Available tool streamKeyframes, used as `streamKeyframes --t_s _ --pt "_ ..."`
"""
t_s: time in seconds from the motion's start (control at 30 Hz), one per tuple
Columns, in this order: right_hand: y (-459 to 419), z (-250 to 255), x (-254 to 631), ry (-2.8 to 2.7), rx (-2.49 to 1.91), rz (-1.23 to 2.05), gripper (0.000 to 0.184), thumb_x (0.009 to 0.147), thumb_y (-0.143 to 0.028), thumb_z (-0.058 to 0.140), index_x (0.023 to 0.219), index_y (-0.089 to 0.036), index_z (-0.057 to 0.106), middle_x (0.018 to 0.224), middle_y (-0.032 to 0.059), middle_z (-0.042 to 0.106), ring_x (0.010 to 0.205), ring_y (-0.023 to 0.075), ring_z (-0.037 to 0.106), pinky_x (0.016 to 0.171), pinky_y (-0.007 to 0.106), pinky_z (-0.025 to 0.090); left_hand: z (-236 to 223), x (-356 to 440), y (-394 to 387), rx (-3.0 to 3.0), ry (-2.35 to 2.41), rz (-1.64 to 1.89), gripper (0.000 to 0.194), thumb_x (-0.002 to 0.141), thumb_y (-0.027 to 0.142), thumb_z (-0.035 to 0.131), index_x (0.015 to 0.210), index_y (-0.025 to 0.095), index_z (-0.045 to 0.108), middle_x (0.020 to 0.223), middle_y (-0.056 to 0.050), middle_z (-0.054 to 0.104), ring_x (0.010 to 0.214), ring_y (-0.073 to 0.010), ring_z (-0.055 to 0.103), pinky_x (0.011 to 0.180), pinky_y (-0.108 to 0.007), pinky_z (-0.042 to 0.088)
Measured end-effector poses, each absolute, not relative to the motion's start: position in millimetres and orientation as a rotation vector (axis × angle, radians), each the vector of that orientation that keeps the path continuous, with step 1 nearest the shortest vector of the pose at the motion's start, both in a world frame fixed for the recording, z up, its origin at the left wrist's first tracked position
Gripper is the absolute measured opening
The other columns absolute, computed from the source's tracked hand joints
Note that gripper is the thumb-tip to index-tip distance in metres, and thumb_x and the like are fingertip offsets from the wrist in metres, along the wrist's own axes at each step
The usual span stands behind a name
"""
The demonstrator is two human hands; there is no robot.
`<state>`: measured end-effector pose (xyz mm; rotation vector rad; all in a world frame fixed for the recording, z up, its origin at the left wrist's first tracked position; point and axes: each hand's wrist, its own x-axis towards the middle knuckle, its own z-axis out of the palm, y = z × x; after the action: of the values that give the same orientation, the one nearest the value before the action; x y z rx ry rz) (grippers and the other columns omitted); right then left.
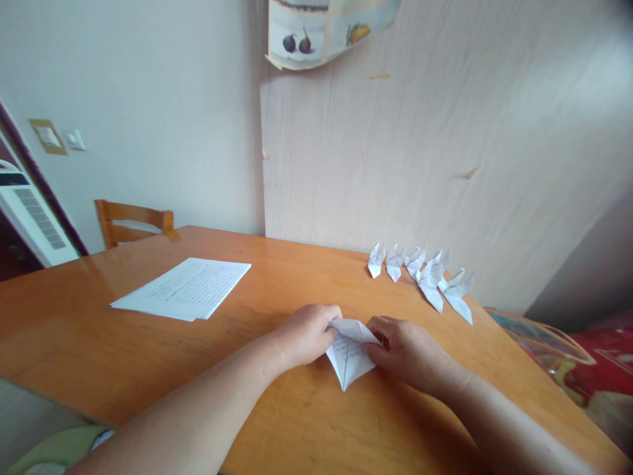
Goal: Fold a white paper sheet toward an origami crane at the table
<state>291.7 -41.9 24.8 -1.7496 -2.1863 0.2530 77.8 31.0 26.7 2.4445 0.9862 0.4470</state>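
With left grip (309, 334) closed, thumb and fingers, on the upper left edge of a folded paper (349, 359), and with right grip (410, 346) closed on its right edge, holding it between them over the near middle of the counter (277, 429). Cannot tell whether touching wood at the lower tip. Pointing 1 sharp corner of it toward the near side, with a dark line down the middle and print on the faces. Beyond right grip, near the counter's far right edge, see 5 paper birds (430, 290) set in a slanting row, with overlap in view between the 3rd and 4th from the left. Beyond left grip and well to its left, see a stack of printed sheets (185, 288), lying flat and slightly askew at the edges. Past the counter's far left side, make out a wooden chair (133, 216); farther left, a white appliance (42, 221) and, on the wall, 2 switch plates (48, 136). High on the pale panel (420, 145), note a picture (321, 39) with 2 dark fruits and a yellow shape. Low at right, glimpse something red (598, 356).
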Motion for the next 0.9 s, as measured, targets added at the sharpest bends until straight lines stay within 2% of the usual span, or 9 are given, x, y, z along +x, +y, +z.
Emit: streamKeyframes --t_s 0.2,0.37,0.53,0.73,0.9 --pt "-38.4 19.4 292.0 -2.124 -1.784 0.279 0.019 0.088 -0.029 0.052 0.071 -0.021 0.052 0.075 0.0022 0.062 0.065 0.0147 0.054 0.057 0.026 0.031 22.7 80.3 33.6 2.522 1.027 0.484 0.008 0.085 0.016 0.048 0.081 0.02 0.055 0.08 -0.002 0.066 0.074 -0.0179 0.062 0.061 -0.027 0.038" --pt "-34.0 13.6 295.5 -2.042 -1.777 0.412 0.018 0.088 -0.03 0.051 0.074 -0.021 0.056 0.075 0.0024 0.066 0.067 0.0163 0.057 0.057 0.026 0.034 22.2 80.6 34.0 2.557 1.002 0.496 0.007 0.087 0.017 0.05 0.085 0.019 0.056 0.086 -0.004 0.067 0.08 -0.0194 0.064 0.065 -0.028 0.04" --pt "-30.6 9.8 299.2 -2.007 -1.827 0.483 0.018 0.086 -0.033 0.055 0.072 -0.021 0.056 0.068 0.0004 0.064 0.061 0.0153 0.056 0.053 0.026 0.033 19.8 80.5 35.1 2.559 0.969 0.526 0.011 0.087 0.016 0.048 0.092 0.019 0.057 0.091 -0.005 0.068 0.083 -0.0211 0.064 0.067 -0.029 0.041" --pt "-29.4 8.9 301.2 -1.954 -1.817 0.555 0.015 0.085 -0.027 0.052 0.074 -0.02 0.059 0.072 0.0021 0.067 0.065 0.0169 0.059 0.057 0.026 0.038 20.2 82.3 33.3 2.565 0.969 0.471 0.011 0.087 0.018 0.047 0.093 0.019 0.056 0.092 -0.006 0.068 0.083 -0.0218 0.064 0.067 -0.03 0.042" --pt "-31.3 10.6 300.3 -1.964 -1.792 0.597 0.017 0.086 -0.033 0.055 0.077 -0.019 0.061 0.074 0.0025 0.069 0.066 0.0179 0.06 0.058 0.027 0.039 20.9 83.7 32.1 2.593 0.968 0.455 0.012 0.087 0.019 0.048 0.095 0.018 0.058 0.092 -0.007 0.068 0.086 -0.0226 0.064 0.073 -0.031 0.045"
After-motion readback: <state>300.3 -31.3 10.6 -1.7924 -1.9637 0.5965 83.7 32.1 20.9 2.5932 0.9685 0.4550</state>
